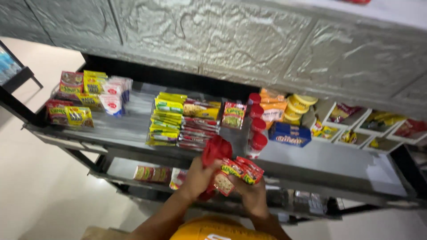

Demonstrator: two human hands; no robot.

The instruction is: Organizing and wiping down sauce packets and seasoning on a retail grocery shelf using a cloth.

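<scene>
Hands low at the front edge of the metal shelf (311,162), close together. Left hand (198,178) closed around a crumpled red bag (215,153); right hand (252,195) gripping a fanned bunch of small red-and-yellow sachets (238,172), grip narrow, thumb pressed over the lower ends. Sachets held just in front of the shelf edge, below the flat stacks of yellow and red packets (178,120) and left of the row of red-capped jars (257,129). Blue box (290,134) lying right of those jars, open trays (360,126) further right.

Likely trouble: fanned sachets slipping loose, pinched only at one end, and dropping to the lower shelf (133,169) or floor. Also possible: red bag sagging shut with only one hand on it. Jars near the shelf edge, easily toppled by a stray reach.
</scene>
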